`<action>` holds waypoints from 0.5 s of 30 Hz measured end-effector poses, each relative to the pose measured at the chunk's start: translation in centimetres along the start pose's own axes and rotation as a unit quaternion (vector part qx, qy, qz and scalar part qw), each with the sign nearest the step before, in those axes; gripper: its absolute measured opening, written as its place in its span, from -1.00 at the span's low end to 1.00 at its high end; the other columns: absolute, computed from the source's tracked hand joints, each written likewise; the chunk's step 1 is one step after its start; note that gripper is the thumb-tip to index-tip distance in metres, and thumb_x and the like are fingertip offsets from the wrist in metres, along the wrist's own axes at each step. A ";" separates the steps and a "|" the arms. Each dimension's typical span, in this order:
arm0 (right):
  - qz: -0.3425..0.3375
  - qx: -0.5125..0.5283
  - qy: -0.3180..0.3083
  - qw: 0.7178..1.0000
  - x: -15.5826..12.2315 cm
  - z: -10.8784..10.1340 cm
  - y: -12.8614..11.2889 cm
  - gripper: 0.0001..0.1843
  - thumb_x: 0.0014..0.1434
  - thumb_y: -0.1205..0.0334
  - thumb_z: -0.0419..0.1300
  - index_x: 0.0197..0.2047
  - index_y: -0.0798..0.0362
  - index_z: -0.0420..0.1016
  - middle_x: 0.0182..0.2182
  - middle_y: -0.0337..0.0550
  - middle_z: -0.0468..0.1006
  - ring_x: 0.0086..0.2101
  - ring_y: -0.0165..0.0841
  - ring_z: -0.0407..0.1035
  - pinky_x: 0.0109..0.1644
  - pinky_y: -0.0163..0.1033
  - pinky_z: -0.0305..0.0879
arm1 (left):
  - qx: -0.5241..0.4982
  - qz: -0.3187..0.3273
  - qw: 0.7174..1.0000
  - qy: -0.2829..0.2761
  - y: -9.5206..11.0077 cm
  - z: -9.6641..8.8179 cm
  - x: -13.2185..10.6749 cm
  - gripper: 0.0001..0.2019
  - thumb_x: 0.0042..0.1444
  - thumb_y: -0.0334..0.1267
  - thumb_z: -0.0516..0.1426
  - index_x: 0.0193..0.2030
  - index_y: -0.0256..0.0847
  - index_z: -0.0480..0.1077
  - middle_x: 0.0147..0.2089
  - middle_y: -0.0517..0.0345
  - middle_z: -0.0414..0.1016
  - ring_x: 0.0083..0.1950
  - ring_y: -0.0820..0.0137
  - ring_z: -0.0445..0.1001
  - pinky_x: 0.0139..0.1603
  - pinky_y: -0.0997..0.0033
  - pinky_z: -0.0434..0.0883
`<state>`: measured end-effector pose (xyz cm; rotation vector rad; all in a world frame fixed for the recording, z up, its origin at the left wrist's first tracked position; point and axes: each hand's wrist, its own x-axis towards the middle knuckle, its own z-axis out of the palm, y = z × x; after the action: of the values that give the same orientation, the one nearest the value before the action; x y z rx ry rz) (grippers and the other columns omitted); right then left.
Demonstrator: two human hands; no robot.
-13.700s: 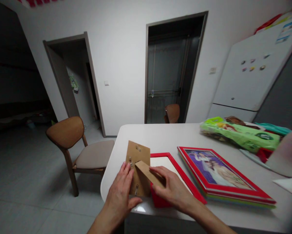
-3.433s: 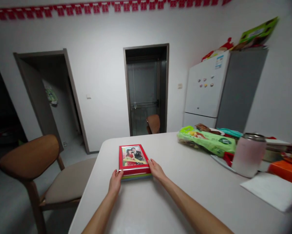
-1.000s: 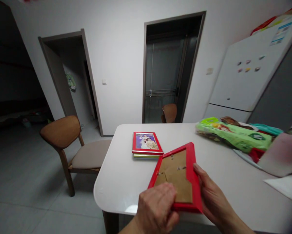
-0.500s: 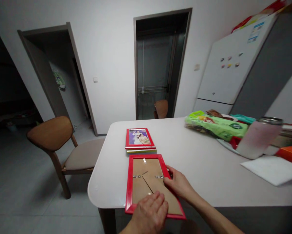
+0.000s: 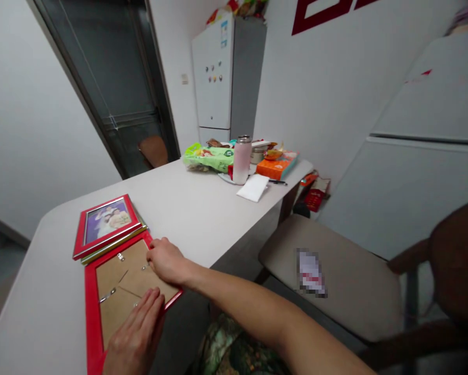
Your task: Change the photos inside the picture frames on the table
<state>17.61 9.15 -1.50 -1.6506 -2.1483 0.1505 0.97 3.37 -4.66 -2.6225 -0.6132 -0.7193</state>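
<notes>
A red picture frame (image 5: 92, 307) lies face down at the near edge of the white table, its brown backing board (image 5: 111, 317) and metal clips upward. Across the lower part of the board rests my left hand (image 5: 136, 330), fingers stretched out flat. My right hand (image 5: 167, 260) is closed around the frame's right side; its fingertips are partly hidden. Just beyond, another red frame (image 5: 79, 234) faces up with a photo (image 5: 108, 221) of people on purple. A gold-edged frame (image 5: 114, 245) shows beneath it.
At the table's far end stand a pink bottle (image 5: 241, 161), a green bag (image 5: 214, 158), an orange box (image 5: 270, 167) and a folded white paper (image 5: 254, 187). A chair (image 5: 346, 271) with a blurred item on its seat is at the right. Fridges stand behind.
The view has swung to the right, bringing in the chair and second fridge. My right hand now wraps further over the frame's right side; my left hand stays flat on the backing board.
</notes>
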 end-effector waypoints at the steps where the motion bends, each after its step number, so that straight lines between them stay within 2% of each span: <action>1: -0.003 -0.011 0.003 1.000 0.2 0.1 0.0 -0.74 0.04 0.30 -0.05 -0.34 0.09 0.45 -0.28 -0.05 0.39 -0.26 -0.24 0.20 -0.29 -0.21 0.19 | 0.004 0.002 1.000 -0.002 0.1 0.1 0.1 -0.64 0.06 -0.32 -0.02 0.05 -0.20 0.18 -0.01 0.07 0.35 -0.04 0.30 0.36 -0.12 0.36 0.37; 5: -0.015 -0.040 0.012 0.999 0.4 -0.4 -0.1 -0.72 0.05 0.34 -0.09 -0.32 0.10 0.43 -0.27 -0.05 0.38 -0.28 -0.24 0.21 -0.38 -0.23 0.19 | 0.006 -0.003 1.000 -0.008 0.3 0.0 0.6 -0.64 0.07 -0.27 -0.01 0.05 -0.20 0.17 -0.02 0.08 0.36 -0.07 0.31 0.38 -0.12 0.37 0.37; 7: -0.014 -0.046 0.009 0.999 0.3 -1.0 -0.2 -0.73 0.04 0.35 -0.08 -0.34 0.10 0.43 -0.27 -0.06 0.38 -0.28 -0.26 0.21 -0.34 -0.21 0.20 | -0.019 -0.005 1.000 -0.023 0.1 -0.3 0.6 -0.64 0.07 -0.25 -0.01 0.04 -0.20 0.17 -0.01 0.08 0.35 -0.07 0.33 0.38 -0.12 0.40 0.37; 10: -0.015 -0.046 0.020 0.999 0.0 -1.8 -0.8 -0.76 0.03 0.23 -0.04 -0.35 0.09 0.43 -0.28 -0.07 0.39 -0.22 -0.23 0.19 -0.25 -0.13 0.19 | -0.069 -0.036 0.996 -0.050 -1.2 -1.2 -0.1 -0.62 0.04 -0.15 0.00 0.01 -0.18 0.19 0.00 0.08 0.34 -0.07 0.33 0.38 -0.12 0.40 0.38; 13: -0.079 -0.020 0.033 0.996 0.0 -1.9 -2.1 -0.71 0.04 0.11 -0.03 -0.30 0.06 0.43 -0.26 -0.09 0.40 -0.19 -0.22 0.20 -0.21 -0.10 0.19 | -0.087 -0.158 0.982 -0.051 -3.3 -2.0 -2.1 -0.61 -0.02 -0.01 0.01 -0.07 -0.12 0.25 0.01 0.09 0.33 -0.07 0.20 0.37 -0.10 0.21 0.37; 15: -0.134 0.002 -0.005 0.991 0.5 -1.3 -3.4 -0.68 0.04 0.07 -0.05 -0.27 0.02 0.43 -0.28 -0.12 0.42 -0.22 -0.23 0.23 -0.21 -0.10 0.21 | -0.100 -0.284 0.952 -0.056 -4.7 -2.2 -3.5 -0.55 -0.07 0.08 -0.02 -0.05 -0.06 0.22 0.06 0.19 0.27 -0.07 0.09 0.35 -0.13 0.07 0.35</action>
<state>14.95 8.37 0.95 -1.3437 -2.3493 0.0829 -4.94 5.25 -3.80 -2.6918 -1.4323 -0.8272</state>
